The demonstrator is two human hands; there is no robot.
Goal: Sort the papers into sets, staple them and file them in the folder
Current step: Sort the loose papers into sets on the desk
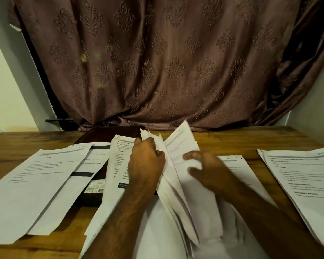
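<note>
Two bare hands at a wooden table, both busy with one thick stack of papers standing on edge and fanned open at the middle. Left hand curled over the stack's upper left side, fingers clamped round a bunch of sheets. Right hand laid against the opened right half, thumb and fingers spread across a page, apparently pinching it; blurred by motion, so exact hold hard to tell. Four other groups of paper counted around the grip: just left of the left hand, a printed sheet with bold headings, partly hidden behind that wrist; further left, two overlapping sheets lying flat and slanted; right of the right hand, a sheet headed "SECTION", mostly covered by the forearm; far right, a small pile cut off by the frame edge. Exact sheet count within the stack and pile impossible to make out. Beneath and behind the left-side sheets, a dark flat object with a label, perhaps the folder, largely covered. More white paper under both forearms, washed out. Behind the table, a brown patterned curtain filling the background.
</note>
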